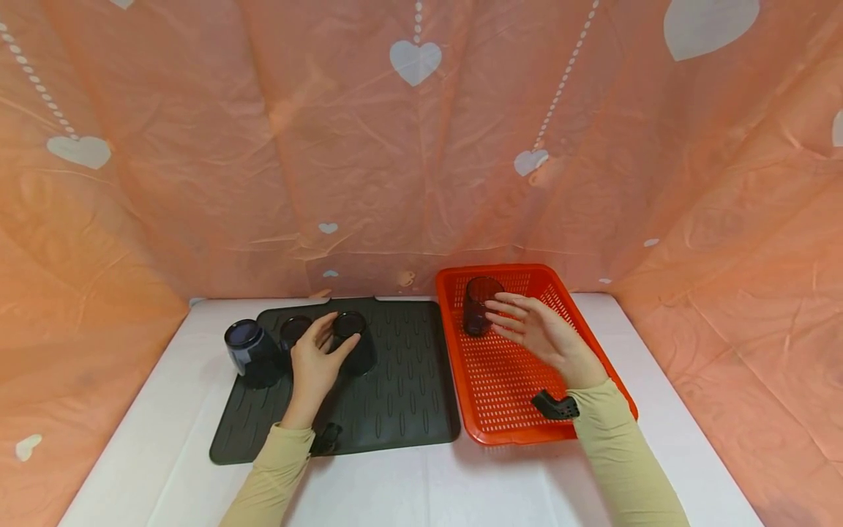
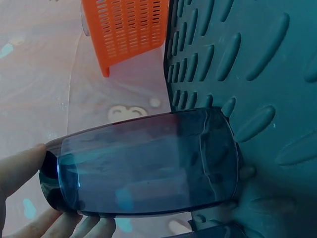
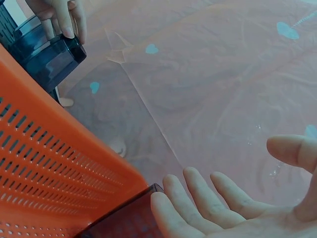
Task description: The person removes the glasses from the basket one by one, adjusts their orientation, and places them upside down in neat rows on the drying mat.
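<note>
On the dark drying mat (image 1: 408,399), my left hand (image 1: 316,369) pinches the upper end of a dark tinted glass (image 1: 358,355) between thumb and fingers. The left wrist view shows that glass (image 2: 133,166) with its far end at the ribbed mat. Two more dark glasses stand to the left of this hand, one at the mat's left edge (image 1: 253,356) and one partly hidden behind the fingers (image 1: 293,331). Over the orange basket (image 1: 459,388), my right hand (image 1: 543,333) has its fingers extended and spread beside another dark glass (image 1: 476,311) inside it.
A white-covered table (image 1: 421,483) lies under the mat and basket, which stand side by side. Behind and along both sides hangs an orange sheet (image 1: 356,161) with white hearts. The basket has raised, slotted walls.
</note>
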Action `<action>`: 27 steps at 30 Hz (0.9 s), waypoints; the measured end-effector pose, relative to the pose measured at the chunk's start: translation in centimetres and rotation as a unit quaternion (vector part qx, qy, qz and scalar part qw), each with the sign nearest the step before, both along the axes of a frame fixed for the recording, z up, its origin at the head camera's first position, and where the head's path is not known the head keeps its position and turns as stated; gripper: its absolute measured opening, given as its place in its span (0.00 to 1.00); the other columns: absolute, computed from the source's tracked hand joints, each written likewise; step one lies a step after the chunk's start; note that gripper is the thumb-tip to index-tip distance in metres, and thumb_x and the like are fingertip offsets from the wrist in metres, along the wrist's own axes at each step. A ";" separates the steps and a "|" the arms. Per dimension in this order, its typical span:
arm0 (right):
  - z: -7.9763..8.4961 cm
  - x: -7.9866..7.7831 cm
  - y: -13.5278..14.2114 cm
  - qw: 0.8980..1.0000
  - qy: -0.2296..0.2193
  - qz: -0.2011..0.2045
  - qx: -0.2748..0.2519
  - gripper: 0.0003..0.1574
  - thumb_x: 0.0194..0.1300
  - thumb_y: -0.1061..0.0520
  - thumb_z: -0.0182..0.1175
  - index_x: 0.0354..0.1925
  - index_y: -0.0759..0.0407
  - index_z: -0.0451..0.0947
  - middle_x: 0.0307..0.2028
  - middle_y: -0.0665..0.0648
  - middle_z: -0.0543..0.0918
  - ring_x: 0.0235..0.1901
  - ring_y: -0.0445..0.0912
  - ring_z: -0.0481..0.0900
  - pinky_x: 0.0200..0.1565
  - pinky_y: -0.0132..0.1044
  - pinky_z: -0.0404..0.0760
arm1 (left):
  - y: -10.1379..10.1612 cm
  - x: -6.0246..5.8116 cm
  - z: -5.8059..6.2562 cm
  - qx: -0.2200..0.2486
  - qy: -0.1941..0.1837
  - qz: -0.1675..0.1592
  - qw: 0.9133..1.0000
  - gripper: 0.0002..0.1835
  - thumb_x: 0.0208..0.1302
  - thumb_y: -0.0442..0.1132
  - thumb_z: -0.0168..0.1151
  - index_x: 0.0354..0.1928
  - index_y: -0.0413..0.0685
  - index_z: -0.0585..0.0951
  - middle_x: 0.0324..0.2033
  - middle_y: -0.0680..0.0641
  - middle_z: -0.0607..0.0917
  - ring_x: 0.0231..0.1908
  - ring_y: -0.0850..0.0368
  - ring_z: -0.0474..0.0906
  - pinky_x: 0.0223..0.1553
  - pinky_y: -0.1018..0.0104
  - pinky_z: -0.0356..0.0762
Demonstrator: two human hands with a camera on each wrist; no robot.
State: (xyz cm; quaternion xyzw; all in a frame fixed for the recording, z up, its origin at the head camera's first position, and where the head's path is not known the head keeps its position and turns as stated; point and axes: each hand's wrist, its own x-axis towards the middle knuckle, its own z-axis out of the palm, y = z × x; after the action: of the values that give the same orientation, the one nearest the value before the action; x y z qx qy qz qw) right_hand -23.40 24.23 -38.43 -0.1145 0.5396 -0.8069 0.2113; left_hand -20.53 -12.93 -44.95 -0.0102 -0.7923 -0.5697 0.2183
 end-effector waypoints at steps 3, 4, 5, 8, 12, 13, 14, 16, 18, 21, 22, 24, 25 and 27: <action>-0.1 0.0 0.3 1.000 0.008 0.005 -0.003 0.32 0.79 0.51 0.34 0.71 0.69 0.50 0.69 0.70 0.56 0.68 0.64 0.53 0.68 0.54 0.53 | -0.1 0.1 0.0 0.004 -0.003 -0.005 1.000 0.29 0.53 0.35 0.73 0.58 0.36 0.76 0.56 0.37 0.78 0.56 0.41 0.74 0.55 0.51 0.73; -0.1 0.0 0.5 1.000 0.010 0.006 -0.003 0.31 0.79 0.51 0.34 0.70 0.68 0.53 0.69 0.69 0.58 0.68 0.65 0.53 0.67 0.53 0.54 | -0.2 0.1 0.0 0.004 -0.004 -0.006 1.000 0.29 0.53 0.35 0.73 0.58 0.37 0.76 0.56 0.37 0.77 0.57 0.42 0.74 0.55 0.51 0.73; -0.1 -0.1 0.6 1.000 0.012 0.007 -0.003 0.30 0.79 0.51 0.34 0.69 0.67 0.56 0.68 0.68 0.60 0.68 0.64 0.54 0.67 0.52 0.55 | -0.2 0.1 0.0 0.003 -0.005 -0.008 1.000 0.29 0.53 0.35 0.73 0.58 0.37 0.76 0.56 0.37 0.77 0.57 0.42 0.74 0.55 0.52 0.73; -0.1 -0.2 1.1 1.000 0.017 0.008 -0.002 0.27 0.79 0.51 0.33 0.66 0.62 0.63 0.66 0.64 0.65 0.68 0.64 0.55 0.67 0.50 0.58 | -0.2 0.1 0.0 0.003 -0.010 -0.012 1.000 0.30 0.54 0.36 0.73 0.59 0.37 0.76 0.57 0.37 0.77 0.57 0.42 0.73 0.55 0.52 0.73; 0.0 -0.2 1.7 1.000 0.019 0.005 -0.003 0.25 0.79 0.51 0.31 0.63 0.58 0.67 0.67 0.65 0.63 0.68 0.64 0.54 0.67 0.50 0.58 | -0.3 0.1 0.1 0.002 -0.021 -0.013 1.000 0.30 0.55 0.37 0.72 0.60 0.37 0.75 0.58 0.36 0.75 0.58 0.41 0.72 0.56 0.52 0.72; 0.1 -0.2 1.9 1.000 0.018 0.002 -0.002 0.25 0.79 0.51 0.32 0.62 0.58 0.68 0.67 0.66 0.62 0.68 0.64 0.54 0.67 0.50 0.58 | -0.3 0.1 0.1 0.001 -0.024 -0.012 1.000 0.30 0.55 0.37 0.72 0.60 0.37 0.75 0.58 0.36 0.75 0.58 0.41 0.72 0.56 0.52 0.72; 0.1 -0.3 2.0 1.000 0.015 0.002 -0.002 0.25 0.79 0.51 0.32 0.61 0.57 0.69 0.68 0.66 0.61 0.68 0.63 0.53 0.67 0.50 0.57 | -0.3 0.1 0.1 -0.001 -0.027 -0.012 1.000 0.30 0.55 0.37 0.72 0.60 0.37 0.75 0.58 0.36 0.75 0.58 0.41 0.72 0.56 0.52 0.72; 0.2 -0.3 2.2 1.000 0.012 -0.002 -0.002 0.24 0.79 0.51 0.32 0.61 0.57 0.69 0.69 0.67 0.59 0.69 0.63 0.53 0.67 0.50 0.56 | -0.3 0.1 0.1 -0.002 -0.030 -0.011 0.999 0.30 0.55 0.37 0.72 0.60 0.37 0.75 0.59 0.36 0.75 0.58 0.41 0.72 0.57 0.52 0.72; 0.3 -0.4 2.4 1.000 0.007 -0.010 0.004 0.24 0.79 0.51 0.33 0.61 0.58 0.68 0.69 0.67 0.58 0.68 0.61 0.56 0.67 0.49 0.56 | -0.3 0.1 0.1 -0.003 -0.031 -0.011 0.999 0.30 0.55 0.37 0.72 0.60 0.37 0.74 0.59 0.36 0.75 0.59 0.41 0.72 0.57 0.52 0.71; 0.3 -0.5 2.7 1.000 0.002 -0.022 0.018 0.26 0.79 0.50 0.34 0.66 0.62 0.62 0.69 0.67 0.57 0.68 0.60 0.57 0.67 0.49 0.56 | -0.3 0.1 0.0 -0.005 -0.033 -0.012 0.999 0.30 0.56 0.37 0.72 0.61 0.37 0.74 0.59 0.36 0.75 0.59 0.41 0.71 0.57 0.52 0.71; 0.4 -0.6 2.8 0.999 0.002 -0.026 0.023 0.28 0.79 0.50 0.34 0.68 0.65 0.58 0.69 0.68 0.57 0.68 0.60 0.57 0.67 0.49 0.56 | -0.3 0.1 0.0 -0.005 -0.034 -0.013 0.999 0.30 0.56 0.37 0.71 0.61 0.37 0.74 0.59 0.36 0.74 0.59 0.41 0.71 0.57 0.52 0.71; 0.4 -0.8 3.0 0.999 0.000 -0.032 0.032 0.28 0.79 0.50 0.34 0.67 0.63 0.60 0.69 0.68 0.57 0.68 0.61 0.56 0.67 0.49 0.57 | -0.3 0.1 0.0 -0.006 -0.036 -0.014 0.999 0.31 0.56 0.37 0.71 0.61 0.37 0.74 0.59 0.36 0.74 0.59 0.41 0.71 0.57 0.52 0.71; 0.4 -0.8 3.2 0.999 -0.002 -0.035 0.034 0.26 0.79 0.50 0.34 0.66 0.61 0.63 0.70 0.67 0.57 0.68 0.61 0.56 0.67 0.49 0.57 | -0.3 0.1 0.0 -0.005 -0.037 -0.016 0.999 0.31 0.56 0.37 0.71 0.61 0.37 0.74 0.59 0.35 0.74 0.59 0.41 0.71 0.57 0.52 0.71; 0.3 -1.1 3.4 0.998 -0.007 -0.042 0.036 0.24 0.79 0.50 0.34 0.61 0.57 0.68 0.70 0.67 0.56 0.68 0.60 0.56 0.68 0.48 0.56 | -0.3 0.1 0.1 -0.004 -0.037 -0.017 0.999 0.31 0.56 0.38 0.71 0.61 0.37 0.74 0.60 0.36 0.74 0.59 0.40 0.71 0.57 0.51 0.71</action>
State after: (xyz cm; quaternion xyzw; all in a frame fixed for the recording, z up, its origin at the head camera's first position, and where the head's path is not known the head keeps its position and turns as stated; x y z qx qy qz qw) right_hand -24.45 27.65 -38.10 -0.0787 0.5716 -0.7956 0.1847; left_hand -20.40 -13.19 -44.89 -0.0040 -0.8018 -0.5702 0.1791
